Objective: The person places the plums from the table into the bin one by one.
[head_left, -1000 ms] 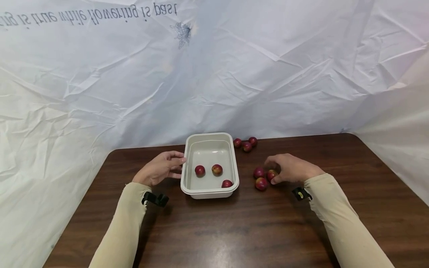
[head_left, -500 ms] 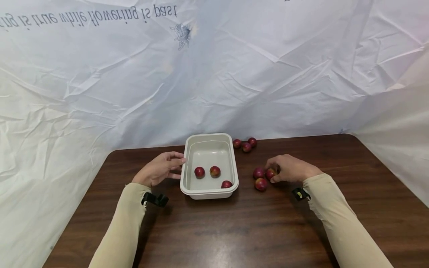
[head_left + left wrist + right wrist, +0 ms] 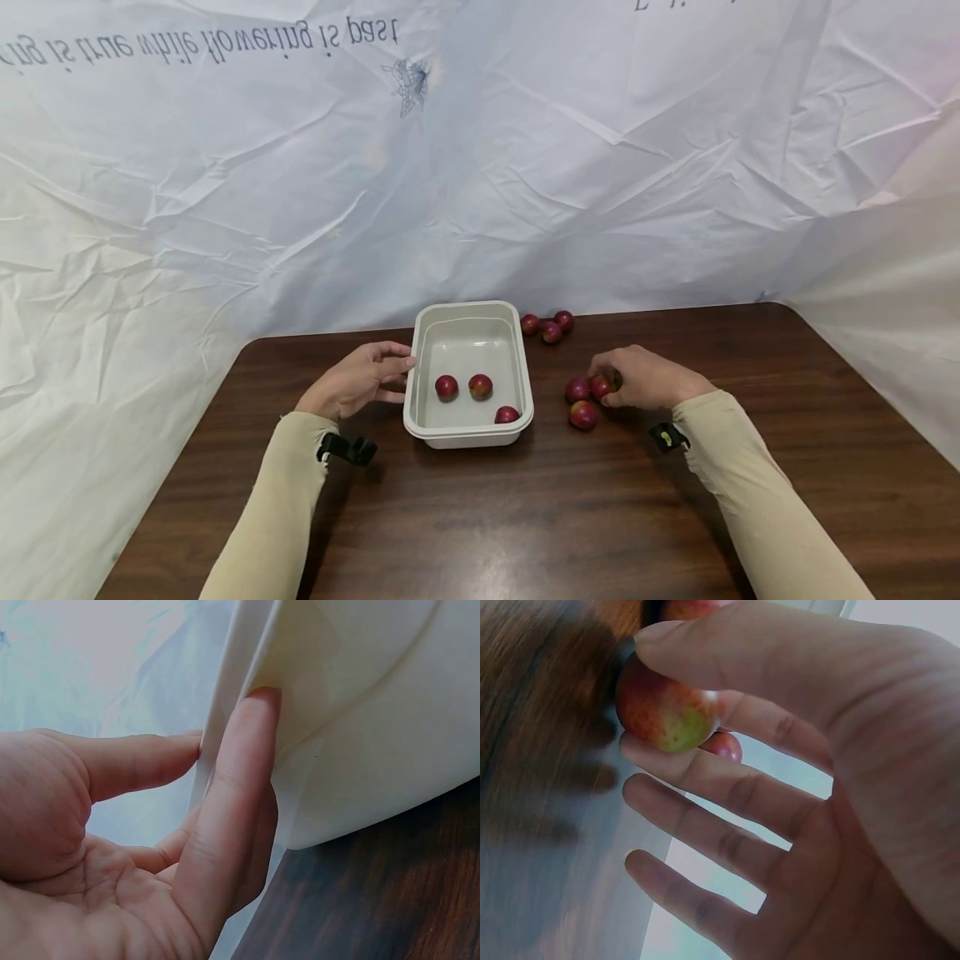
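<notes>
A pale rectangular plastic tub [image 3: 468,431] stands on the table with three red plums inside, one of them [image 3: 481,387] mottled with yellow. At its left side my left hand [image 3: 360,379] pinches the rim, thumb on the edge and fingers beneath it against the outer wall [image 3: 367,750]. To the right of the tub, my right hand [image 3: 641,379] pinches a red plum with a green-yellow patch [image 3: 664,709] between thumb and fingers. In the head view that plum is partly hidden by the hand. Two more plums, one behind [image 3: 577,389] and one in front [image 3: 583,415], lie close beside it.
Three other plums [image 3: 551,332] lie in a cluster near the table's back edge, just right of the tub. Wrinkled white sheeting [image 3: 480,167] hangs behind the brown wooden table [image 3: 480,517] and at its sides.
My right hand has shifted slightly left, bringing its plum closer to the two beside it. The mottled plum in the tub has rolled a little left. My left hand stays at the rim.
</notes>
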`<state>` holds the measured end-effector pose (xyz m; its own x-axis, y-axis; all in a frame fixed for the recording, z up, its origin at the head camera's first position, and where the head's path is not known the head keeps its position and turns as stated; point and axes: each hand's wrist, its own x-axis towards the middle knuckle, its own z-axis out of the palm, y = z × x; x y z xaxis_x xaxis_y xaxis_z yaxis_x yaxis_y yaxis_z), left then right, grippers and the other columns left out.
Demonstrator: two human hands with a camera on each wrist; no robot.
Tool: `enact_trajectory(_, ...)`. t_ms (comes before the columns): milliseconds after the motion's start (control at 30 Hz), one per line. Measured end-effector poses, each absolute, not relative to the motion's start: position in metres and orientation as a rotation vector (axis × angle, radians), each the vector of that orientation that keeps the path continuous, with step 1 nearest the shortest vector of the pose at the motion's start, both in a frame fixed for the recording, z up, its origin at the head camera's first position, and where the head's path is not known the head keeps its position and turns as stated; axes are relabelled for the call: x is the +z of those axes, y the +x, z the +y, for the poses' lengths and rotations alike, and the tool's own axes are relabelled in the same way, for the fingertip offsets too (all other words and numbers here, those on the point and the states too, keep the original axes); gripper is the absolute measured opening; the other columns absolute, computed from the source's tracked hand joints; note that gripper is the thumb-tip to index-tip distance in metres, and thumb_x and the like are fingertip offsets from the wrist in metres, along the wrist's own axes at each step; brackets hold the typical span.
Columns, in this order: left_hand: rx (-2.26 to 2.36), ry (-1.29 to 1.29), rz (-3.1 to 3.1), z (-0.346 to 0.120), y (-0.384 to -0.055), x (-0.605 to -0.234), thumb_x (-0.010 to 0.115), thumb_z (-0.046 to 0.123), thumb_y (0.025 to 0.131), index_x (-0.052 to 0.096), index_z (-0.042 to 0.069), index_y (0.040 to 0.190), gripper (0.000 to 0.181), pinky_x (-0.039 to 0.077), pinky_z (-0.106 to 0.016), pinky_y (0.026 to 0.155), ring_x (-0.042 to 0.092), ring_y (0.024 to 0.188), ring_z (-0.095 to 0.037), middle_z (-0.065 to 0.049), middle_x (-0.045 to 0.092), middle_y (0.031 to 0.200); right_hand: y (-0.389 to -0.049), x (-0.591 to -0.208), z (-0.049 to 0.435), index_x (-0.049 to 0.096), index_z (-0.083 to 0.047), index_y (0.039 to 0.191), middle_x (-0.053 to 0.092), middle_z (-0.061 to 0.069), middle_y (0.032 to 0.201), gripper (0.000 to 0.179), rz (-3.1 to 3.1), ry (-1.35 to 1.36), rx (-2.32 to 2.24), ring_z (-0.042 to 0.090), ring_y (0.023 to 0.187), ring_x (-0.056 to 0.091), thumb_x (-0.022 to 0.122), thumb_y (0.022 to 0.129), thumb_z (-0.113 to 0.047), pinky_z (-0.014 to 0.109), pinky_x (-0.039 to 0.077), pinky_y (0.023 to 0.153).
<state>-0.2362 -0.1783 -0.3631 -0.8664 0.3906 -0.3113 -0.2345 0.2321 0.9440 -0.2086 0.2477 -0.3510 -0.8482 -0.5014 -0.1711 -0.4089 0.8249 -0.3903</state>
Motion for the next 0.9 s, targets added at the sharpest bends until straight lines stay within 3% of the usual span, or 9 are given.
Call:
enact_trajectory(300, 1.669, 0.160, 2.037, -0.179, -0.234, -0.362, 0.057, 0.021, 0.106, 0.043, -0.005, 0.140, 0.045, 0.063, -0.042, 0.089, 0.067, 0.108, -0.023, -0.012, 0.062, 0.122, -0.209, -0.345, 0.248, 0.069, -0.015, 0.112, 0.069, -0.001, 0.100, 0.025, 2.794, -0.747, -0.524, 0.015, 0.091, 0.063, 0.079, 0.089, -0.011, 0.035, 0.054, 0.075)
enact_trajectory(600, 1.669, 0.160, 2.035, -0.179, -0.234, -0.363, 0.058, 0.020, 0.106, 0.043, -0.005, 0.140, 0.045, 0.063, -0.042, 0.089, 0.068, 0.105, -0.022, -0.014, 0.062, 0.123, -0.213, -0.342, 0.245, 0.069, -0.010, 0.117, 0.069, 0.004, 0.111, 0.030, 2.857, -0.774, -0.508, 0.022, 0.104, 0.064, 0.077, 0.089, -0.010, 0.044, 0.054, 0.088)
enact_trajectory(900, 1.675, 0.155, 2.028, -0.179, -0.234, -0.362, 0.059, 0.020, 0.105, 0.042, -0.005, 0.141, 0.047, 0.062, -0.043, 0.089, 0.068, 0.108, -0.024, -0.016, 0.061, 0.125, -0.214, -0.334, 0.240, 0.069, -0.007, 0.123, 0.070, 0.007, 0.117, 0.037, 2.928, -0.781, -0.509, 0.022, 0.106, 0.065, 0.077, 0.087, -0.007, 0.045, 0.054, 0.091)
